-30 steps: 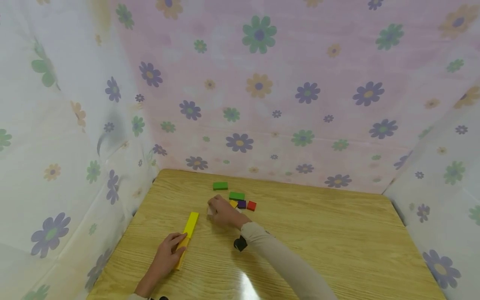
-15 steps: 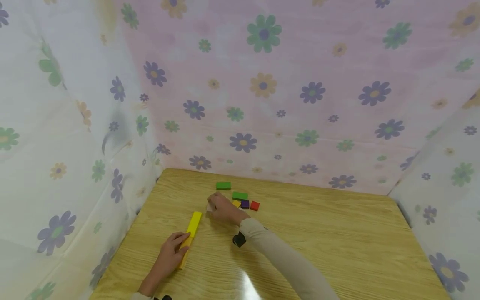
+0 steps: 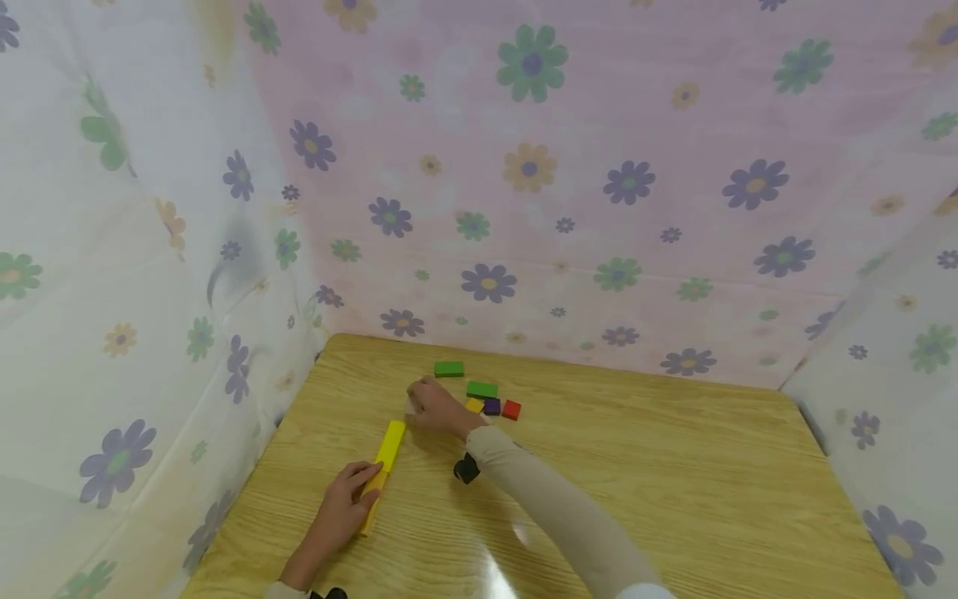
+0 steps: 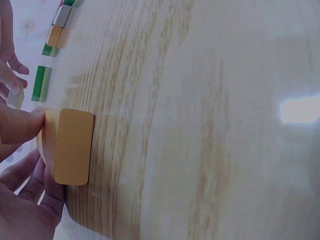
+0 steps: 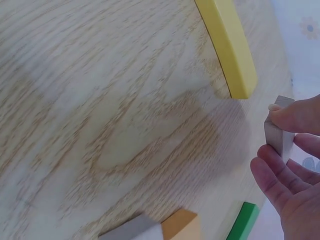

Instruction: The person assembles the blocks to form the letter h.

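My left hand (image 3: 340,503) grips an orange block (image 4: 74,147) between thumb and fingers. That block lies on the table, end to end with a bright yellow block (image 3: 392,441) pointing away from me. Beyond the yellow block's far end, my right hand (image 3: 440,408) pinches a small pale wood-coloured block (image 5: 280,132) between thumb and fingertips. The right wrist view has this block slightly apart from the yellow one's end. In the head view the right hand covers most of it.
Near the right hand lie two green blocks (image 3: 449,368), a small orange block (image 3: 474,405), a purple block (image 3: 491,407) and a red block (image 3: 512,409). A whitish block (image 3: 485,418) is partly hidden by the right wrist. Flowered cloth (image 3: 524,208) walls in the wooden table (image 3: 674,474).
My right hand has shifted a little left and away from me with the pale block. My left hand stays on the orange block. The head view has turned slightly.
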Motion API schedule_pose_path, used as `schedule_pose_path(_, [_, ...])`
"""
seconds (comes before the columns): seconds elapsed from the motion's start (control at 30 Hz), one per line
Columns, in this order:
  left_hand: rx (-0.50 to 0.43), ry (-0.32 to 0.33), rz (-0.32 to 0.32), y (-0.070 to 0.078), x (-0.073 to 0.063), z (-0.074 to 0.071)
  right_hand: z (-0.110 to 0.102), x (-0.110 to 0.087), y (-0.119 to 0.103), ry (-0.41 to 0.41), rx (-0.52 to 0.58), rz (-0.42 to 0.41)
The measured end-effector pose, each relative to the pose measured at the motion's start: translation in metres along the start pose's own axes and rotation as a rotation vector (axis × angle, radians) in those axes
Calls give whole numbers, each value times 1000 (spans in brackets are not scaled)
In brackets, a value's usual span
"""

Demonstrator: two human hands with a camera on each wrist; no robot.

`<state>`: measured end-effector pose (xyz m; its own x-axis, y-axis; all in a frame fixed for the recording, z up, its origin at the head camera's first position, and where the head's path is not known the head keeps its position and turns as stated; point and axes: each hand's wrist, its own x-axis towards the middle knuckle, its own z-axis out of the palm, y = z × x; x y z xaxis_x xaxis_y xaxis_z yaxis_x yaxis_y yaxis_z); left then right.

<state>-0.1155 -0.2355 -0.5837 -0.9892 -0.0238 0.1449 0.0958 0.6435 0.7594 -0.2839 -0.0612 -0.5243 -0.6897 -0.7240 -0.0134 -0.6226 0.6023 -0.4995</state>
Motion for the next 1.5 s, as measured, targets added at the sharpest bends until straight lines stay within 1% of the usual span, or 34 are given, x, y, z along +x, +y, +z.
schedule_pose_path(0.1, [-10,6,13,0,-1,1,3,5,-2,5,-3,5])
schedule_pose_path(0.27, [-34,-20,-42,1,-2,4,8,10,-4,-2,-4,37])
schedule_pose_path(0.37, [-36,-40,-61,2,-2,4,11,13,-4,2,4,54])
schedule_pose_path(0.6, [-36,-42,-37,4,0,5,21,15,-4,0,28,98])
schedule_pose_path(0.77, [-40,-46,-23,3,1,4,24,17,1,8,61,92])
schedule_pose_path(0.93, [-34,-47,-44,3,1,2,23,17,-1,13,98,96])
schedule_pose_path(1.1, [-34,-42,-49,2,1,-1,23,19,-6,7,97,99])
schedule_pose_path(1.33, [-11,-47,-49,1,-1,-1,25,18,-8,-6,31,80])
schedule_pose_path(1.5, [-11,-43,-58,-2,1,0,27,18,-7,12,8,42])
